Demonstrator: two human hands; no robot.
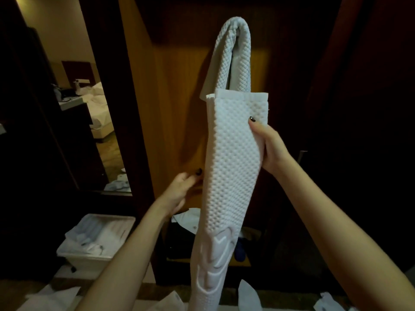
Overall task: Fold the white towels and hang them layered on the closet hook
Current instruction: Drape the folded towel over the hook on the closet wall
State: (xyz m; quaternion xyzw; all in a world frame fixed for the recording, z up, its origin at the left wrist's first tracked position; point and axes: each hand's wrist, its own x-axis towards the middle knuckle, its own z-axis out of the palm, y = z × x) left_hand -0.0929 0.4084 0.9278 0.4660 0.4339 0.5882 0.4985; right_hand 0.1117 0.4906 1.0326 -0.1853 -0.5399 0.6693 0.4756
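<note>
Towel (233,158) hangs folded, right hand (268,147) pinching its right edge.

Warm yellow light fell on the wooden closet panel (175,113); darkness flanked it. At left a tall frame (116,86) showed a rumpled white bed (98,102); a white bin (89,259) stood below.

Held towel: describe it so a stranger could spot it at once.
On the lit wooden closet panel straight ahead, one waffle towel hangs looped high up. In front, the right hand pinches a long folded towel; unlike the looped one, it hangs straight down past the frame's bottom, with a flat top edge.
</note>
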